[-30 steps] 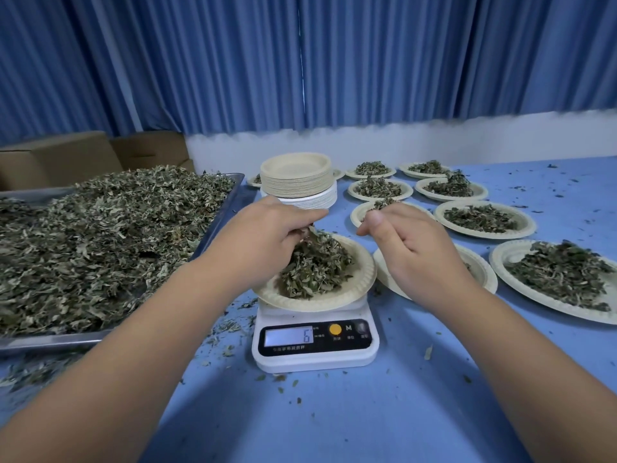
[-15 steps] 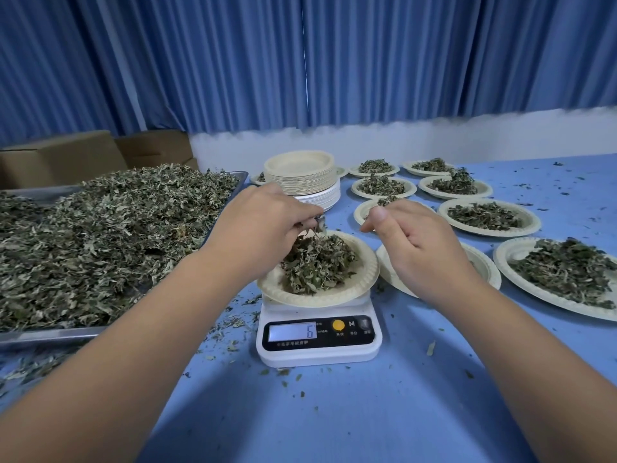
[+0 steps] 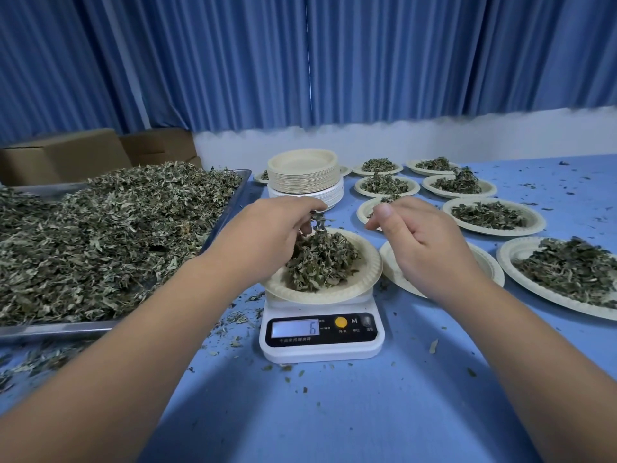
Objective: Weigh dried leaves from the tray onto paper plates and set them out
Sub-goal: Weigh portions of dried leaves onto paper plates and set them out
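A paper plate (image 3: 365,279) heaped with dried leaves (image 3: 324,262) sits on a white digital scale (image 3: 322,332) whose display reads 6. My left hand (image 3: 263,242) hovers over the plate's left side, its fingertips pinching a few leaves above the heap. My right hand (image 3: 424,245) hangs to the right of the plate with loosely curled fingers, holding nothing, above an empty plate (image 3: 490,267). A metal tray (image 3: 233,202) piled with dried leaves (image 3: 100,235) lies at the left.
A stack of empty paper plates (image 3: 303,177) stands behind the scale. Several filled plates, such as one plate (image 3: 494,217) and another plate (image 3: 567,272), spread over the blue table at the right. Cardboard boxes (image 3: 66,155) stand behind the tray. Leaf crumbs litter the table.
My left hand has lifted slightly off the heap with a pinch of leaves. My right hand has stayed beside the plate. The scale still reads 6.
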Tool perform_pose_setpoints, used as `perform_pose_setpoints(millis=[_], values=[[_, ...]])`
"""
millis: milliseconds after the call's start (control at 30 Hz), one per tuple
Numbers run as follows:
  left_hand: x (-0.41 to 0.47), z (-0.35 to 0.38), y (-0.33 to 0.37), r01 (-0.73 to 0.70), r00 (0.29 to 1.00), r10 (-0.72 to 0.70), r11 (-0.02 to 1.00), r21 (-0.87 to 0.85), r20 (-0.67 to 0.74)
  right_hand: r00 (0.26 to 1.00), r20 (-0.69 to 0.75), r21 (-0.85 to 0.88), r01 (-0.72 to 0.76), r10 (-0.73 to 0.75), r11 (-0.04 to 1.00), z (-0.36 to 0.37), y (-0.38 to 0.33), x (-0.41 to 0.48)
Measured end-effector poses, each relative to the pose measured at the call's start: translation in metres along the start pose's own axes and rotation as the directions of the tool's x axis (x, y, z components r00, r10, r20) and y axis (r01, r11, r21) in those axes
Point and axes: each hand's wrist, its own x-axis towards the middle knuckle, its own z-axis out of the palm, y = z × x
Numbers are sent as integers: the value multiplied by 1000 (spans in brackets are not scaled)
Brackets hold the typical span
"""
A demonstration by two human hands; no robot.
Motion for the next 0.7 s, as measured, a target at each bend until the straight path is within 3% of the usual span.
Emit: perform_pose_setpoints(millis=[233,367,533,700], values=[[-2,3,1,-4,995,17,991,132,-98,1000,-13,-11,15,-16,1000,1,2,0],[-1,1,3,8,998,6,979,206,-67,1000,-15,7,3,-3,1000,1,2,0],[-2,3,2,2,999,-4,998,66,42,1000,-15,9,-9,9,1000,1,1,0],[-7,2,-5,24,996,-36,989,-145,-80,1000,-8,-25,-21,21,999,1,0,1]])
